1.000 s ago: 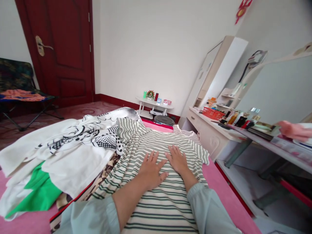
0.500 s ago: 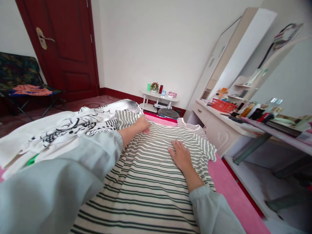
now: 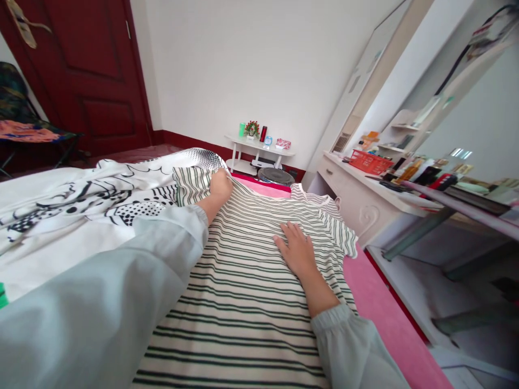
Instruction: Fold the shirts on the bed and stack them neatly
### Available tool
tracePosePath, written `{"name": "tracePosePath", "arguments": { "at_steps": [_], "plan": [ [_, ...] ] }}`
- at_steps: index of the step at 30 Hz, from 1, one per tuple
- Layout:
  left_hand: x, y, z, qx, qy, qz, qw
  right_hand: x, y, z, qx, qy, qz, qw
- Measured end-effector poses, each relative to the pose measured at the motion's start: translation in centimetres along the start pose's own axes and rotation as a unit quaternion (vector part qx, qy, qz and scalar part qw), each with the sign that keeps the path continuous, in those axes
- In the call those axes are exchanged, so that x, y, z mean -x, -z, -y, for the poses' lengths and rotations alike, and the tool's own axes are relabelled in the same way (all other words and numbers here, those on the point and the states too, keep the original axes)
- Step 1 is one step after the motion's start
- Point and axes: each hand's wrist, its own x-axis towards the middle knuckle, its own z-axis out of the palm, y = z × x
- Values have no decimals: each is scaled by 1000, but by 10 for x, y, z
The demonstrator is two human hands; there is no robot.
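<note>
A cream T-shirt [image 3: 243, 281] with dark green stripes lies spread over a pink bed cover [image 3: 385, 319]. My left hand [image 3: 221, 185] is closed on the shirt's left shoulder, near the neckline and sleeve; its fingertips are partly hidden. Flat on the right chest of the shirt rests my right hand [image 3: 298, 249], its fingers spread and holding nothing. Left of the shirt, a white garment with black print [image 3: 93, 210] lies rumpled. Another striped garment [image 3: 314, 195] shows beyond the shirt's right shoulder.
Along the right stands a white dresser [image 3: 365, 200] with a red basket [image 3: 368, 161] and several bottles. Past the bed's far end is a small white shelf table [image 3: 259, 145]. A folding chair [image 3: 32, 129] with orange cloth is by the red door [image 3: 93, 70].
My left hand has pulled the shirt's shoulder outward to the left, and the folds down that side have smoothed out. The right hand stays on the chest. The view has shifted slightly.
</note>
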Motion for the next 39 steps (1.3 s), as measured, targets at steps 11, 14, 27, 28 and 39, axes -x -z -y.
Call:
{"name": "tracePosePath", "arguments": {
  "at_steps": [11,14,27,28,39],
  "plan": [
    [50,-21,-26,-99,-178,164,965,1,2,0,6,0,7,1000],
    [80,-25,-30,-101,-257,190,942,1,2,0,4,5,3,1000],
    [108,-32,-22,-125,-299,184,928,-17,8,-15,-11,58,-72,996],
    [109,-32,-22,-122,-300,183,928,-26,12,-19,-14,57,-73,996],
    [106,-29,-22,-110,-301,198,926,-143,21,-70,12,-88,-122,988]
  ]
}}
